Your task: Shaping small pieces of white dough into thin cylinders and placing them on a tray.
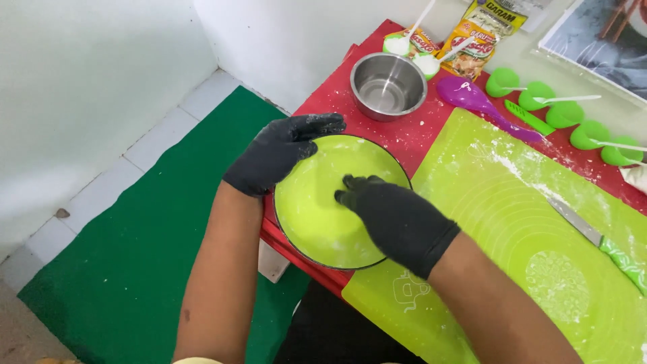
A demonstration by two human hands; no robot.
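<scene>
A round bowl (pixel 317 232) with a dark rim is covered by a lime-green flexible lid stretched flat over it. It stands at the near left corner of a red table (pixel 411 131). My left hand (pixel 280 152), in a black glove dusted with flour, grips the bowl's far left rim. My right hand (pixel 394 219), also in a black glove, presses its fingertips down on the middle of the green lid.
An empty steel bowl (pixel 387 84) stands behind. A lime-green pastry mat (pixel 512 222) with flour lies to the right, a green-handled knife (pixel 600 243) on it. A purple spoon (pixel 482 104), small green cups with white spoons (pixel 539 94) and seasoning packets (pixel 472 47) line the back.
</scene>
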